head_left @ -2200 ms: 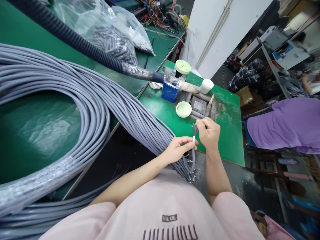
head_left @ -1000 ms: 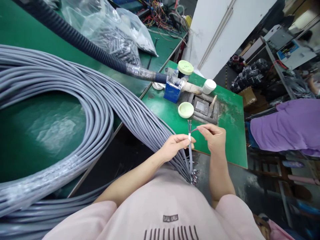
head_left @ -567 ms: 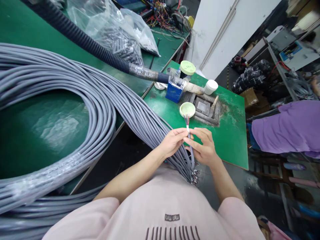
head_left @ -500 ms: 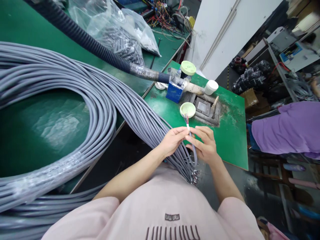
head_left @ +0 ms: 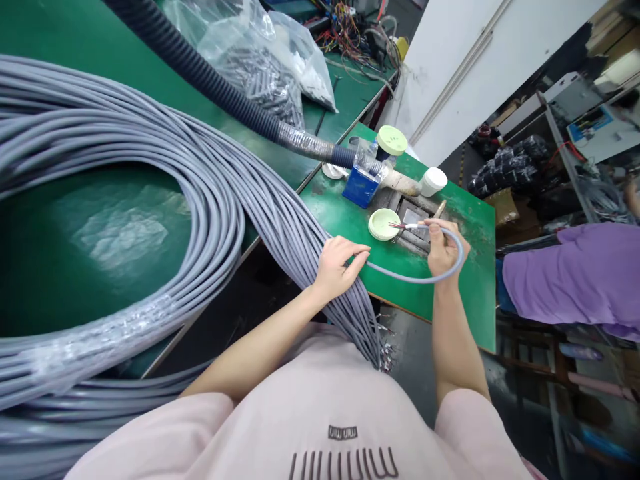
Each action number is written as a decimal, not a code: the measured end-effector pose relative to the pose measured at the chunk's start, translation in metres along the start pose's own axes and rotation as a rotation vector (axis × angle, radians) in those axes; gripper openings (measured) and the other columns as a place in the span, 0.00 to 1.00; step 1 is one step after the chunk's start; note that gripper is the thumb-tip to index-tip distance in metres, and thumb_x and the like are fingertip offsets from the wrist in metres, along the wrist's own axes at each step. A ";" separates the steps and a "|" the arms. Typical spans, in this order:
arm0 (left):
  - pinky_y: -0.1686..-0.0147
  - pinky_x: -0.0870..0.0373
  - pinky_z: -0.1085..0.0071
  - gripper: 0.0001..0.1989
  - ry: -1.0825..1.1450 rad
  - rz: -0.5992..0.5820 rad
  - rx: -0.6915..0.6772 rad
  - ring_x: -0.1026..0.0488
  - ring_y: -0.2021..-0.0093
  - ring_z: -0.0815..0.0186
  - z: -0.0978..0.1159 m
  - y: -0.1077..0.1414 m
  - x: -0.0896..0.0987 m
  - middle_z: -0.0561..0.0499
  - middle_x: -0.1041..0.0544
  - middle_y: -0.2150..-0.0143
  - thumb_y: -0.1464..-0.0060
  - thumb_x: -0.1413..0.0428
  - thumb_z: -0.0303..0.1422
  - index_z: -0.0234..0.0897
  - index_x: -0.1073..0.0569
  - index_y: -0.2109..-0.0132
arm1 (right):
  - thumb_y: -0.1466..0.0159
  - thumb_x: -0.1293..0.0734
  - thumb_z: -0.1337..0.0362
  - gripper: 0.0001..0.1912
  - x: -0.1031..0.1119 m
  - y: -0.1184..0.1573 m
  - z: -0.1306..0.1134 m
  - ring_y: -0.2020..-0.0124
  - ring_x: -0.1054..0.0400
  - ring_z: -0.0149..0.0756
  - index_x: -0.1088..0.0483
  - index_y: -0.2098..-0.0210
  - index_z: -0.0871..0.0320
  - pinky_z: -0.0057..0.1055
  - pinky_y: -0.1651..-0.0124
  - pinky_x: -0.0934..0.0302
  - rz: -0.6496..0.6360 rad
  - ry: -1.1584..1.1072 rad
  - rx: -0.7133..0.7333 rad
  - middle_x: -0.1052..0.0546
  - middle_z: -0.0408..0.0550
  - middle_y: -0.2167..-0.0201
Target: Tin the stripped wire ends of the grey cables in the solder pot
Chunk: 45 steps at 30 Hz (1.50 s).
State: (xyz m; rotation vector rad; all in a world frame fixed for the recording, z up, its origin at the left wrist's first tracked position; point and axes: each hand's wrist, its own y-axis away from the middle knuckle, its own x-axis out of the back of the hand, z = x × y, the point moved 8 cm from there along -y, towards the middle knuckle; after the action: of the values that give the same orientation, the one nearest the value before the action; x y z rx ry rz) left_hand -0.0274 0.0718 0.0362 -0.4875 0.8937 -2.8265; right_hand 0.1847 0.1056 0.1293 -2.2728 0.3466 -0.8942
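Observation:
My right hand is closed on a grey cable near its end, which curves round in a loop. Thin coloured wires stick out past a white sleeve on that end and reach over the rim of a pale green dish. Farther back along the same cable, my left hand pinches it between thumb and fingers. Below my left hand runs a thick bundle of grey cables, its loose stripped ends hanging past the table edge near my shirt.
Behind the dish sits a soldering pot in a sooty frame. A black corrugated hose ends at a blue box. Nearby stand a white cup and a green-lidded jar. A person in purple is at the right.
My hands have moved apart. The right hand has swung the cable end rightward and forward, turning its wires leftward over the dish. My left hand now grips farther back on the cable.

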 end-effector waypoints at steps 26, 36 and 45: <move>0.61 0.43 0.63 0.11 -0.124 -0.194 -0.052 0.34 0.62 0.62 0.012 -0.030 -0.011 0.49 0.27 0.66 0.40 0.46 0.39 0.41 0.21 0.58 | 0.33 0.37 0.61 0.09 -0.014 0.014 -0.048 0.61 0.29 0.40 0.25 0.64 0.52 0.40 0.53 0.35 -0.226 0.018 0.150 0.21 0.46 0.67; 0.59 0.45 0.60 0.12 -0.275 -0.274 -0.235 0.35 0.62 0.61 0.028 -0.037 -0.006 0.48 0.26 0.66 0.38 0.49 0.39 0.42 0.22 0.59 | 0.34 0.36 0.60 0.08 -0.017 0.017 -0.047 0.61 0.30 0.40 0.24 0.64 0.52 0.42 0.50 0.37 -0.255 0.088 0.185 0.21 0.45 0.67; 0.57 0.44 0.60 0.13 -0.377 -0.222 -0.233 0.35 0.61 0.60 0.023 -0.044 -0.002 0.47 0.26 0.64 0.37 0.50 0.39 0.39 0.24 0.60 | 0.34 0.36 0.60 0.08 -0.012 0.009 -0.046 0.61 0.30 0.39 0.25 0.64 0.52 0.40 0.52 0.37 -0.241 0.130 0.193 0.21 0.45 0.66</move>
State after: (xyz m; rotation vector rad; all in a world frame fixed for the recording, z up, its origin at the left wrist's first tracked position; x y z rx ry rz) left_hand -0.0188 0.0956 0.0792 -1.1694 1.1471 -2.6800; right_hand 0.1444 0.0822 0.1429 -2.1117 0.0386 -1.1499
